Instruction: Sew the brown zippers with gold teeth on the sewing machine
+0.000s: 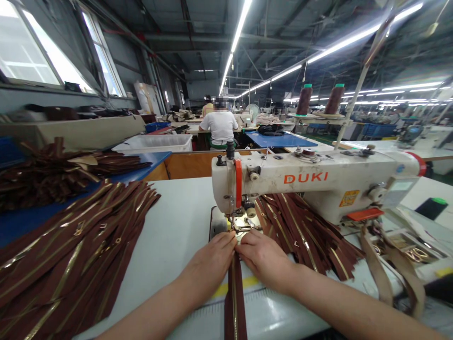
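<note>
Two bare hands sit close together, the left hand (208, 264) and right hand (264, 255) both pressing down on one long maroon zipper tape with a gold metal chain (234, 302), just in front of the needle of a white industrial sewing machine (318, 177) lettered DUKI in orange. Two heaps of matching zippers lie by the machine, one to its left (71, 245), one under its arm (304, 231). Two dark brown thread cones (304, 100) stand behind it.

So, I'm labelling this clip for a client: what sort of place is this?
Likely a factory sewing floor: a DUKI industrial sewing machine, thread cones above it, and piles of brown zippers.
</note>
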Demonstrator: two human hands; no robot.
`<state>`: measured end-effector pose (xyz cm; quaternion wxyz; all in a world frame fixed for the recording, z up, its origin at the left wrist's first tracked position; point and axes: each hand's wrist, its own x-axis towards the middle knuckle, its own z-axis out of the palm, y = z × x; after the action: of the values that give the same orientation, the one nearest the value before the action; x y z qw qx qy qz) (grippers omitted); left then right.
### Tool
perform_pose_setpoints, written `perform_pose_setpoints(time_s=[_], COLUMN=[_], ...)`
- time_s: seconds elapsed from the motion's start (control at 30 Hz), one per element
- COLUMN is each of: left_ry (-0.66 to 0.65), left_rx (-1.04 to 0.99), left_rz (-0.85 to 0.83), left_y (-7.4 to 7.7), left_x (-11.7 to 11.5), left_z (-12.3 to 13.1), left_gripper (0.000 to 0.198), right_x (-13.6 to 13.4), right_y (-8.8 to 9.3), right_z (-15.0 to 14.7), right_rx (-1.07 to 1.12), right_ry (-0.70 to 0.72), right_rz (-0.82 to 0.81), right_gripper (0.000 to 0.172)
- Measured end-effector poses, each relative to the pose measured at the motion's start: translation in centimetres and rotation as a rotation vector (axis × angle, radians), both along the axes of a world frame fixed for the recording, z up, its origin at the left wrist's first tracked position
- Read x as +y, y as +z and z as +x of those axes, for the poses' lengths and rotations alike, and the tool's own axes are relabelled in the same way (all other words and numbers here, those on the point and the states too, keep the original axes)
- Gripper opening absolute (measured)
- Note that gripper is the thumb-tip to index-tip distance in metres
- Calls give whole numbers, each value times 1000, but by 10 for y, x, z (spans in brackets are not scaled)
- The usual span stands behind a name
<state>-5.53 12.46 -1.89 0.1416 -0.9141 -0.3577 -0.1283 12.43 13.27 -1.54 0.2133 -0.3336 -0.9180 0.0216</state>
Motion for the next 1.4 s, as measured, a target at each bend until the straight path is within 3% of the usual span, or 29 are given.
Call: perform_pose_setpoints(time_s=[0.37,0.7,1.4], left_ry=[4,10,-3], left_rx=[-14,-129,-220], left_rz=[2,-150,-103], left_y=[-12,0,1], left_x=[2,9,12], left_z=[-4,0,-3], left_gripper=[33,25,29], right_x=[2,9,9], right_y=[-2,-7,-3], right_z=[0,-2,-2], right_rx=[-99,-116,-109], right_ry=[6,-29,-46], right_rz=[55,114,100], right_gripper=[15,8,11])
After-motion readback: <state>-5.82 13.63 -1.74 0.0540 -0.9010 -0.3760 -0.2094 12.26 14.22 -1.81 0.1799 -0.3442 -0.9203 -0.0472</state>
